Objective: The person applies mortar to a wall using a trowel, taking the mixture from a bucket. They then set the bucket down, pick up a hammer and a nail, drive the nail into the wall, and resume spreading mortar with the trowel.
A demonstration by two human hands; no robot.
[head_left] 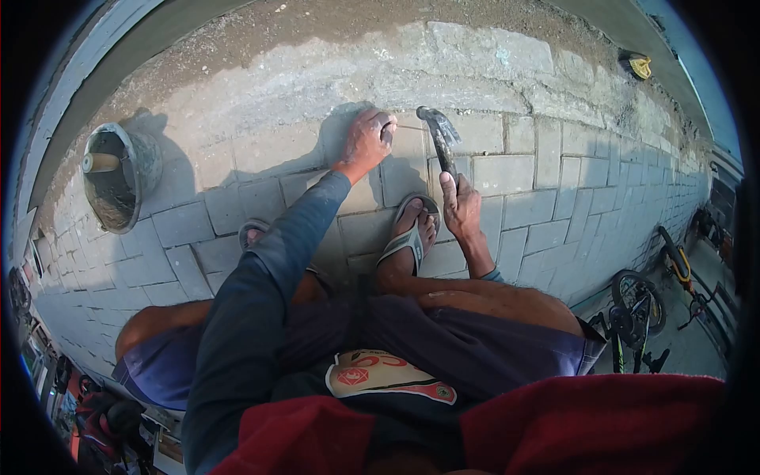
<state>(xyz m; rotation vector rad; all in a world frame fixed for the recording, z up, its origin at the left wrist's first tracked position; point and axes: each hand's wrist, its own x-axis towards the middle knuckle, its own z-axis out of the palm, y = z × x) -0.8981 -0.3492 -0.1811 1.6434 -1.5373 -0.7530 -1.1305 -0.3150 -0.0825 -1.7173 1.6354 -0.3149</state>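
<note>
A hammer (440, 136) is in my right hand (462, 207), its handle gripped by closed fingers and its metal head pointing away from me over the grey pavers (495, 174). Left of it, my left hand (367, 142) is closed around a small dark object (387, 133) low over the paving. A thin line or rod (412, 127) runs from near that object toward the hammer head. My sandalled foot (410, 236) rests on the pavers just below the hands.
At the left a dirty bucket (136, 170) lies with a wooden-handled tool (101, 163) in it. A yellow item (640, 66) is by the wall at the upper right. Bicycles (638, 305) stand at the lower right. Rough mortar and soil border the pavers beyond my hands.
</note>
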